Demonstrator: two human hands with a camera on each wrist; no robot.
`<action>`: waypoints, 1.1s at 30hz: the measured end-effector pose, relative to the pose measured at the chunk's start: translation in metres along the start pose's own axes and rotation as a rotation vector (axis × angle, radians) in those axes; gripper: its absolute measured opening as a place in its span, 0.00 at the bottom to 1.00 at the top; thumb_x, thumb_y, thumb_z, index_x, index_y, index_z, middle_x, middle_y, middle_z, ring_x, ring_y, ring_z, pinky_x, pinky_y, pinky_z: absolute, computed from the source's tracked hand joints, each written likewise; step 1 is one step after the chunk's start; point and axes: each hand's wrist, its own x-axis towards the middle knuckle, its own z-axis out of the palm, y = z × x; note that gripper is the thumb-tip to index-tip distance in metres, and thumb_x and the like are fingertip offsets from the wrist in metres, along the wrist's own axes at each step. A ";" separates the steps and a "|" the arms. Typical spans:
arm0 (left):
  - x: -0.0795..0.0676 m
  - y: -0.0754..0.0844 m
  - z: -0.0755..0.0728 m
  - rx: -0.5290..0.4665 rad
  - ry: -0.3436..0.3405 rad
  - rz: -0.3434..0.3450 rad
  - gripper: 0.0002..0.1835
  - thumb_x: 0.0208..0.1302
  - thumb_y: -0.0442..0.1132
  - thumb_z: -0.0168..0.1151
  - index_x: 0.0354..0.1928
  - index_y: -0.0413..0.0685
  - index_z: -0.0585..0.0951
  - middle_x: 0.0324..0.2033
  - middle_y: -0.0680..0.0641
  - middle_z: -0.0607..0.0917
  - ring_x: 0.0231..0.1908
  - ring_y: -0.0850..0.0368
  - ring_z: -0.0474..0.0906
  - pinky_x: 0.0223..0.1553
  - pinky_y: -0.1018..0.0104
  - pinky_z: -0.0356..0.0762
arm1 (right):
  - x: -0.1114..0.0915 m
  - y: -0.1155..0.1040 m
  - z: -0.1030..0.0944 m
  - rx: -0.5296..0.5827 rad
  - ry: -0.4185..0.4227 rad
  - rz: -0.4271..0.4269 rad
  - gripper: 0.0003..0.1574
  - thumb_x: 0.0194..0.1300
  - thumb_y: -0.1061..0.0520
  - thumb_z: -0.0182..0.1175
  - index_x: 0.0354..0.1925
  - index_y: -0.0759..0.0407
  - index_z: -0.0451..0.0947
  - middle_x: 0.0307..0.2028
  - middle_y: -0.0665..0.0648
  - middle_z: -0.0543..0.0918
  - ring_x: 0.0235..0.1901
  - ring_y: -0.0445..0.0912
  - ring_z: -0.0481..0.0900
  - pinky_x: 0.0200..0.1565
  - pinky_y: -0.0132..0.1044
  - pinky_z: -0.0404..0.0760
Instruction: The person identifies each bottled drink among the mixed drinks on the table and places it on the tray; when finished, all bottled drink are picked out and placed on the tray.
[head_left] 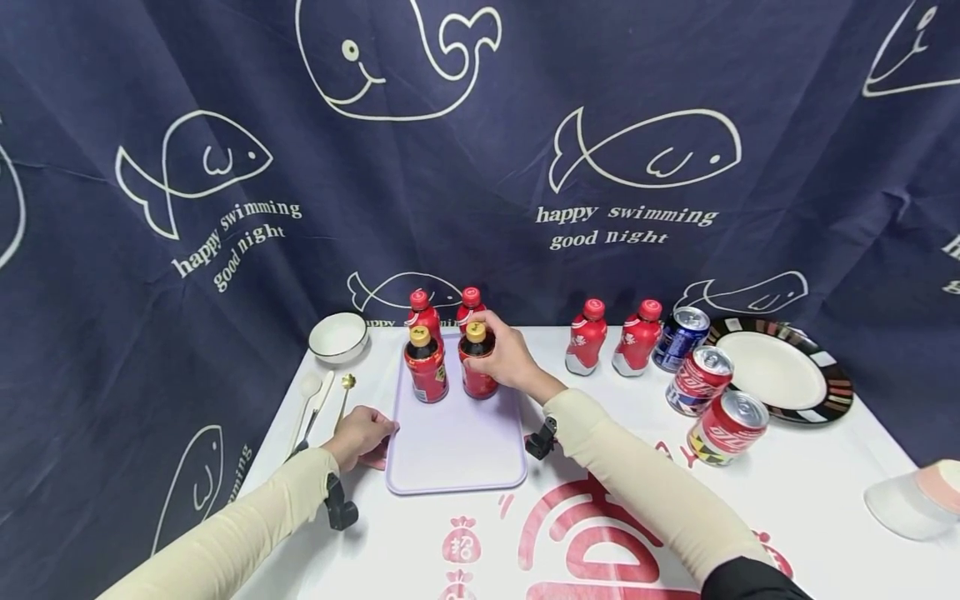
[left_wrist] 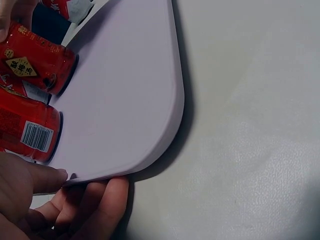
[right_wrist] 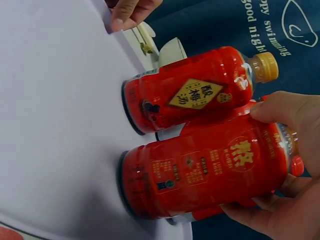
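My right hand (head_left: 506, 357) grips a red bottle with a gold cap (right_wrist: 200, 170) around its upper part; its base is on or just above the pale lilac tray (head_left: 457, 454). Beside it stands a matching gold-capped bottle (head_left: 426, 371), upright on the tray. Two red-capped bottles, one a red bottle (head_left: 424, 313) at the left, stand behind them, partly hidden. At the tray's left edge my left hand (head_left: 363, 433) pinches the rim, thumb on top and fingers below, as the left wrist view shows.
Two red bottles (head_left: 587, 337) stand right of the tray, near several cans (head_left: 700, 380) and a dark-rimmed plate (head_left: 780, 367). To the left are a white bowl (head_left: 338, 337), a white spoon (head_left: 306, 396) and other cutlery. A white-and-pink container (head_left: 915, 500) is at far right.
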 end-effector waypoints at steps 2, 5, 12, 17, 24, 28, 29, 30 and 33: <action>0.001 0.000 0.001 0.002 0.002 0.000 0.08 0.60 0.38 0.58 0.31 0.39 0.75 0.21 0.45 0.76 0.17 0.58 0.74 0.18 0.65 0.82 | -0.001 0.001 0.001 0.015 0.008 -0.006 0.40 0.40 0.61 0.73 0.53 0.53 0.67 0.44 0.54 0.79 0.42 0.47 0.77 0.48 0.44 0.79; 0.001 0.000 0.001 0.003 0.003 0.002 0.08 0.60 0.38 0.58 0.31 0.39 0.75 0.21 0.44 0.76 0.17 0.58 0.75 0.18 0.64 0.82 | -0.002 0.002 0.001 0.032 0.014 0.001 0.40 0.41 0.60 0.73 0.53 0.52 0.67 0.46 0.54 0.79 0.44 0.47 0.77 0.50 0.43 0.79; 0.001 -0.001 0.001 -0.003 0.008 -0.006 0.08 0.61 0.39 0.58 0.32 0.40 0.75 0.21 0.45 0.76 0.17 0.58 0.75 0.18 0.64 0.82 | -0.006 0.003 -0.007 0.126 0.057 0.037 0.36 0.47 0.56 0.71 0.53 0.58 0.67 0.48 0.57 0.78 0.50 0.50 0.75 0.50 0.47 0.79; -0.002 0.001 0.001 -0.018 0.004 -0.006 0.07 0.60 0.38 0.58 0.32 0.39 0.75 0.20 0.44 0.76 0.16 0.58 0.75 0.19 0.63 0.83 | -0.014 0.009 -0.027 0.153 0.176 0.039 0.19 0.55 0.59 0.65 0.45 0.63 0.74 0.42 0.61 0.81 0.44 0.54 0.78 0.41 0.45 0.83; -0.004 0.001 0.001 -0.010 0.016 -0.016 0.07 0.61 0.38 0.58 0.32 0.39 0.75 0.20 0.45 0.76 0.16 0.58 0.74 0.19 0.63 0.83 | -0.039 0.013 -0.067 0.052 0.235 0.077 0.07 0.56 0.66 0.59 0.36 0.67 0.79 0.29 0.60 0.84 0.26 0.49 0.83 0.28 0.27 0.81; -0.004 0.000 0.001 -0.006 0.015 -0.009 0.07 0.61 0.38 0.58 0.32 0.39 0.75 0.19 0.45 0.76 0.15 0.58 0.74 0.19 0.63 0.83 | -0.055 0.020 -0.089 0.057 0.291 0.100 0.06 0.57 0.68 0.57 0.35 0.69 0.79 0.27 0.64 0.84 0.23 0.47 0.83 0.25 0.21 0.79; -0.004 0.000 0.001 -0.007 0.015 -0.010 0.07 0.60 0.38 0.58 0.32 0.39 0.75 0.19 0.45 0.76 0.15 0.58 0.74 0.19 0.63 0.83 | -0.060 0.021 -0.095 0.059 0.327 0.106 0.06 0.57 0.68 0.57 0.35 0.69 0.79 0.26 0.64 0.84 0.23 0.47 0.83 0.24 0.21 0.78; -0.004 0.001 0.002 -0.007 0.014 -0.010 0.07 0.60 0.38 0.58 0.32 0.39 0.75 0.19 0.45 0.76 0.15 0.58 0.74 0.19 0.63 0.83 | -0.064 0.023 -0.099 0.042 0.372 0.110 0.05 0.57 0.67 0.58 0.34 0.68 0.79 0.26 0.63 0.84 0.22 0.44 0.82 0.24 0.20 0.78; -0.004 0.001 0.002 -0.001 0.017 -0.009 0.07 0.60 0.38 0.58 0.32 0.39 0.75 0.19 0.44 0.76 0.16 0.58 0.74 0.19 0.63 0.83 | -0.073 0.028 -0.112 -0.013 0.533 0.127 0.05 0.56 0.64 0.60 0.32 0.64 0.80 0.25 0.61 0.84 0.21 0.36 0.79 0.22 0.19 0.74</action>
